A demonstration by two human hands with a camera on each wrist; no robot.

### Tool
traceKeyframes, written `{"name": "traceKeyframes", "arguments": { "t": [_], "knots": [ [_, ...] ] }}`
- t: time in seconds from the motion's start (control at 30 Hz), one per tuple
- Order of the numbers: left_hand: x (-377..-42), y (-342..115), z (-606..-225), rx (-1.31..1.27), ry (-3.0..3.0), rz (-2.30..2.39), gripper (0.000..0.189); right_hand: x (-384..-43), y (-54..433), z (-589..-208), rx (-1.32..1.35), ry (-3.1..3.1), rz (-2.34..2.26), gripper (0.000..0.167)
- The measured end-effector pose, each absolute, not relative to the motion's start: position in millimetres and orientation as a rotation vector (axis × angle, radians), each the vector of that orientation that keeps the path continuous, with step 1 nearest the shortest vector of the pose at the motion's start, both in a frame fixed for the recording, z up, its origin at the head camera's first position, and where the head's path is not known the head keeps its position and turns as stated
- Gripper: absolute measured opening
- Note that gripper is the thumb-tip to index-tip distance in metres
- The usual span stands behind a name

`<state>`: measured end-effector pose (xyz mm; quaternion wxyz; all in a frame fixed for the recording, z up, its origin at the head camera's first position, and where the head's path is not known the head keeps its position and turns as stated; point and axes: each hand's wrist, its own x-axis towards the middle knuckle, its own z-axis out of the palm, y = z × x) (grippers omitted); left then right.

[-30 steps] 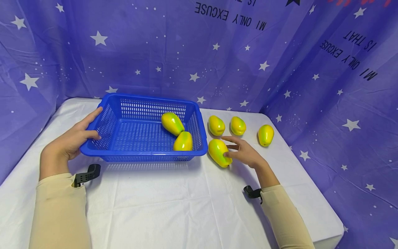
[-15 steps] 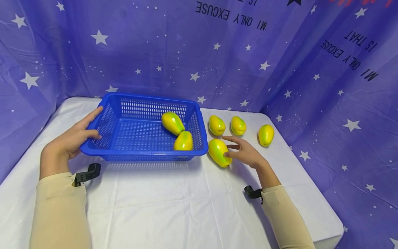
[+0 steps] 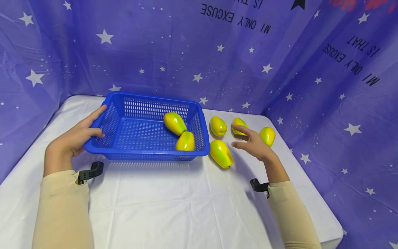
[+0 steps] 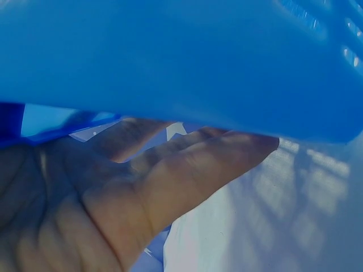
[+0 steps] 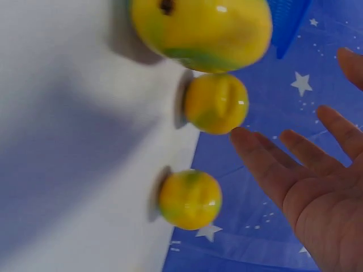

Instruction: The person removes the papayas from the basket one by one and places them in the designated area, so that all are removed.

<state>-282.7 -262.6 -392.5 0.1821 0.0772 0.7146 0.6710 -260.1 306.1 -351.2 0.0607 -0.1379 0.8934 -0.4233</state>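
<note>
My left hand [image 3: 73, 136] grips the left end of a blue plastic basket [image 3: 149, 152], thumb over the rim; in the left wrist view its fingers [image 4: 210, 161] reach under the rim. Two glossy yellow-green papayas, one behind [image 3: 174, 123] and one in front [image 3: 186, 141], lie in the basket's right end. My right hand [image 3: 255, 143] hovers over the table right of the basket, fingers spread and holding nothing. Left of it lies a papaya [image 3: 221, 154]. Its fingers overlap a farther papaya [image 3: 238, 121] in the head view, and the hand partly hides another papaya [image 3: 268, 135].
Another papaya [image 3: 218, 126] lies close to the basket's right side. A white cloth [image 3: 161, 204] covers the table. Purple star-printed curtains [image 3: 174, 52] hang behind and to the right of the table.
My right hand has let go of the front papaya and moved up and to the right, away from it. That papaya stays on the table. My left hand keeps its grip on the basket.
</note>
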Motion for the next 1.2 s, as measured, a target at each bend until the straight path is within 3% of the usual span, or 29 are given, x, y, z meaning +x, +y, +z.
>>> {"name": "traceKeyframes", "arguments": {
  "t": [0.43, 0.77, 1.2],
  "knots": [
    [-281, -268, -389, 0.242, 2.008, 1.900, 0.096, -258, 252, -278, -0.539, 2.750, -1.201, 0.063],
    [-278, -264, -392, 0.269, 2.055, 1.882, 0.096, -268, 215, -260, -0.631, 2.768, -1.166, 0.061],
    [-275, -262, -391, 0.274, 2.092, 1.903, 0.098, -308, 166, -251, -0.758, 2.706, -1.191, 0.062]
  ]
}}
